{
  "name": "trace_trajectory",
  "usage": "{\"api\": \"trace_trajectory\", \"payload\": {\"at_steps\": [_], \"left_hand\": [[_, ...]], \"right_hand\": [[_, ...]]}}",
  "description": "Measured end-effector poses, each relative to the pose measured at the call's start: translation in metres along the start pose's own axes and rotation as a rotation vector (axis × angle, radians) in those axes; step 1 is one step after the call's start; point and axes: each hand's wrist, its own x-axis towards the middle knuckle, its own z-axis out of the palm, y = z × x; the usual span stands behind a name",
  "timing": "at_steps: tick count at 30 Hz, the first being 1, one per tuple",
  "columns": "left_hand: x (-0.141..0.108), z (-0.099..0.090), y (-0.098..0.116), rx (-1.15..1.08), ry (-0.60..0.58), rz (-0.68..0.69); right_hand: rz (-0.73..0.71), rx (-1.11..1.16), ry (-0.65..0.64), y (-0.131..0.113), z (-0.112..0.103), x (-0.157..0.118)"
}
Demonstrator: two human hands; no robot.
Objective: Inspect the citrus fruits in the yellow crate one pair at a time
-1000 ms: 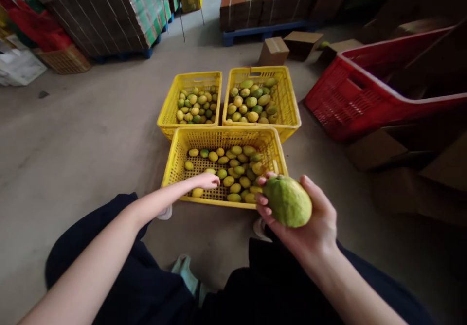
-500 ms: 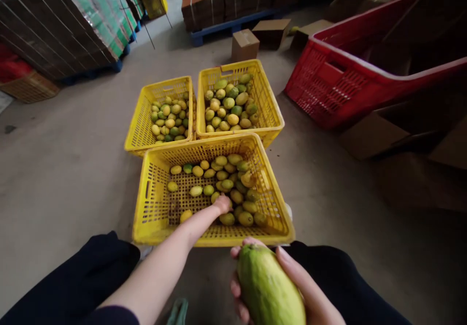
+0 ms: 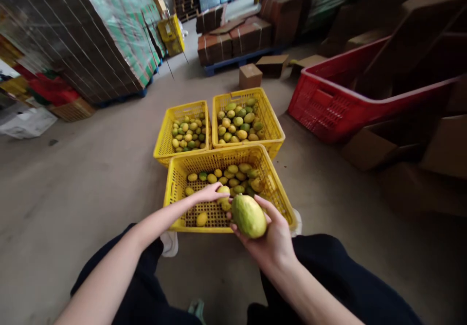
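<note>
A large green-yellow papaya rests in my right hand, its fingers and thumb curled around the sides. My left hand is over the front yellow crate, closed on a smaller yellow papaya; part of its grip is hidden. Several papayas lie in that crate, mostly toward the right and back, partly covered by my right hand and its fruit. One yellow papaya lies apart near the front wall.
Two more yellow crates, the back left crate and back right crate, hold many papayas. A big red crate with cardboard stands right. Cardboard boxes, a blue pallet and a wrapped stack stand behind.
My left hand has lifted from among the papayas with a yellow one in it. My right hand has moved forward over the front crate with the large papaya. The view has tilted up.
</note>
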Motion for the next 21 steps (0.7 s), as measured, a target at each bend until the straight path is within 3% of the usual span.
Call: {"api": "trace_trajectory", "payload": {"at_steps": [4,7,12,18,21], "left_hand": [[-0.059,-0.053,0.049,-0.052,0.113,0.059],[-0.104,-0.065,0.066,-0.192,0.254,0.183],[-0.148,-0.044,0.062,-0.305,0.31,0.295],[-0.165,-0.021,0.061,-0.395,0.429,0.364],[-0.174,-0.019,0.065,-0.31,0.45,0.405]], "right_hand": [[-0.104,-0.058,-0.112,0.005,0.009,0.011],[-0.117,-0.09,-0.162,0.009,0.014,0.017],[-0.118,-0.1,-0.161,0.021,0.02,0.018],[-0.238,-0.223,-0.15,0.04,0.018,0.026],[-0.316,-0.295,-0.205,0.044,0.02,0.029]]}}
